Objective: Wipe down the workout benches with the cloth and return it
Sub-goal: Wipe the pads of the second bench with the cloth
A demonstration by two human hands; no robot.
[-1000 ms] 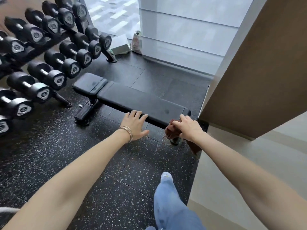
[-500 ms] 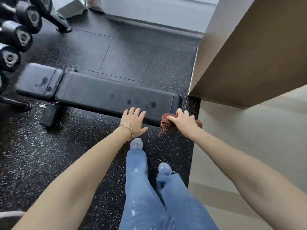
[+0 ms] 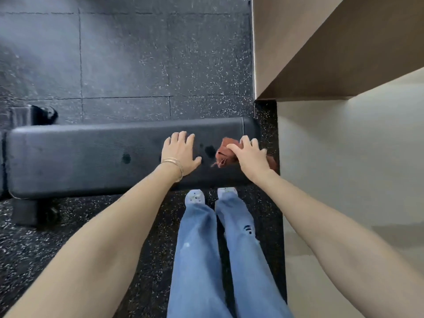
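Note:
A long black padded workout bench lies across the view just in front of my feet. Its top shows a few dark wet spots. My left hand, with thin bangles at the wrist, rests flat on the pad with straight fingers. My right hand grips a bunched rust-red cloth at the bench's right end, and part of the cloth sticks out beyond the hand on the right.
Black speckled rubber floor stretches beyond the bench. A brown wall corner and a pale wall stand close on the right. The bench's black foot sits at the lower left. My jeans-clad legs touch the bench's near side.
I have stepped up to the bench and my view has tipped downward; the dumbbell rack has left the frame. Both hands now lie on the pad, the right one still holding the cloth.

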